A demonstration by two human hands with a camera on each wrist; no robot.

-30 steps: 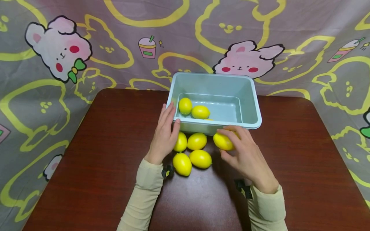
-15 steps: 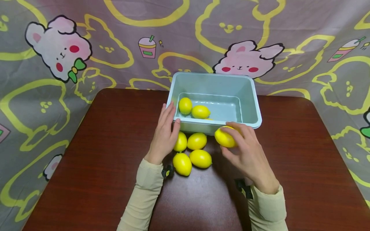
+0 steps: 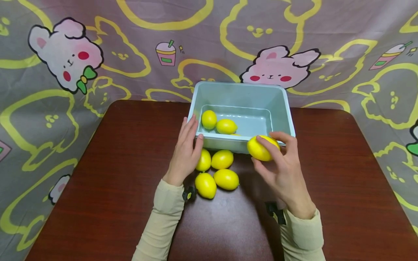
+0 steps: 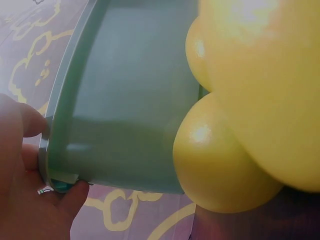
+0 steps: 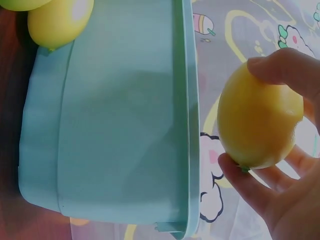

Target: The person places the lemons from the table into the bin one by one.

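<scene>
My right hand (image 3: 287, 175) holds a yellow lemon (image 3: 261, 149) between thumb and fingers, raised in front of the pale blue-green plastic bin (image 3: 238, 92). It overlaps the bin's front right rim in the head view. The right wrist view shows that lemon (image 5: 257, 117) with its green tip toward the fingers. My left hand (image 3: 184, 154) rests at the bin's front left corner, fingers extended along the left rim and thumb at the front. Several lemons (image 3: 226, 179) lie on the table before the bin, one partly hidden by the left hand. Inside are lemons (image 3: 226, 126) at the left; the front wall hides part of one.
The dark reddish-brown table (image 3: 130, 174) carries the bin near its back edge. A patterned cloth (image 3: 209, 43) with cartoon rabbits hangs behind and at both sides. Each wrist wears a dark strap mount (image 3: 275, 214).
My right hand has lifted the lemon from in front of the bin, up and to the right, to its front rim. The left hand, the bin and the other lemons stay put.
</scene>
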